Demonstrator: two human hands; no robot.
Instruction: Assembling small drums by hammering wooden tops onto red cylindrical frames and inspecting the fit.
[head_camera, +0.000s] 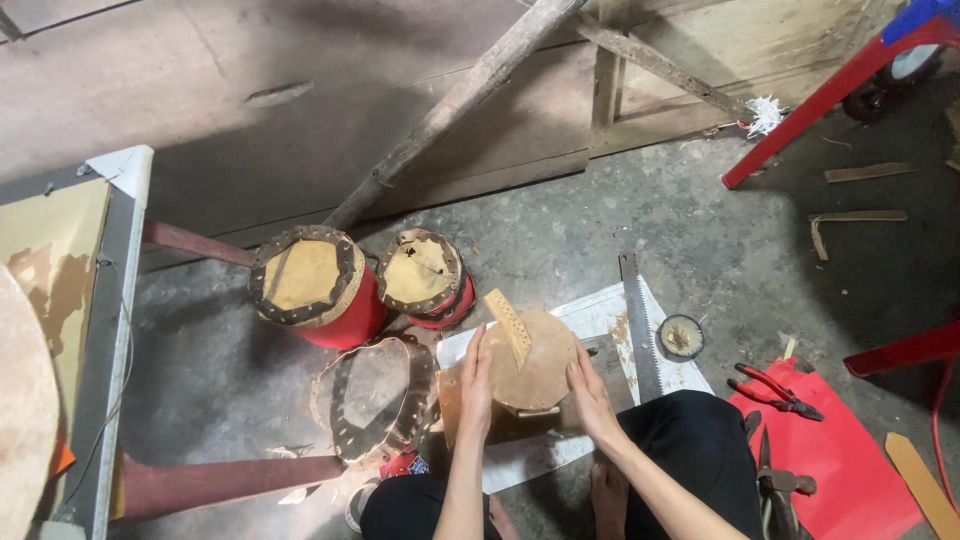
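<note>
Head view: person seated on the concrete floor (560, 215), both hands on a round hide disc (535, 372).
Left hand (476, 385): fingers straight and together, pressed flat against the disc's 9 o'clock edge.
Right hand (590, 392): fingers extended, palm against the disc's 3 o'clock edge.
Disc: lies on a wooden board (452, 400) over white paper (600, 312); a perforated tan strip (508, 325) rests on top.
Handsaw (638, 322): at 3 o'clock of the disc, on the paper.
Red drums (318, 285): two at 11 o'clock.
Pliers (775, 388): on a red sheet (835, 455), well apart.
</note>
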